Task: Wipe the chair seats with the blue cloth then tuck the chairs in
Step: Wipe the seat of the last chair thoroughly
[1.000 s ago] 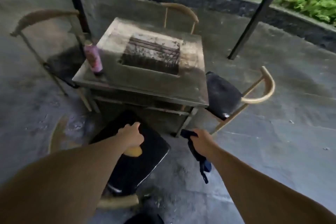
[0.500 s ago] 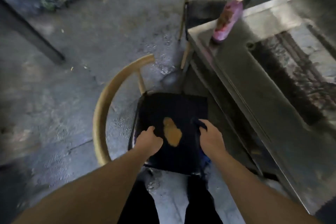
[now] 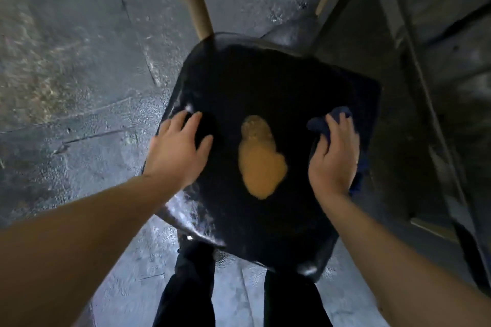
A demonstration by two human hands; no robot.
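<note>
Over the black chair seat (image 3: 265, 82), seen from straight above, both hands are down on the cushion with an orange-brown patch (image 3: 261, 159) lying between them. The left hand (image 3: 178, 151) rests flat near the seat's left edge, fingers spread and holding nothing; it looks to be steadying the chair. The right hand (image 3: 333, 156) presses on the blue cloth (image 3: 322, 123), which is bunched under the palm and fingers at the right side of the seat, a fold showing past the fingertips and more hanging off the seat's right edge. The hand is loosely curled over the cloth rather than clenched.

By my judgement the wiping of this seat is just starting: the cloth is on the cushion but apart from the patch, which looks untouched. Whether the patch is a spill or worn covering I cannot tell. The next move calls for sweeping the cloth leftward across the middle, with enough pressure to cover the patch, while the left hand keeps the chair from sliding on the wet-looking floor (image 3: 79, 61).

Both forearms reach forward and down, wrists bent slightly. The counter's frame (image 3: 425, 87) stands just to the right.
</note>
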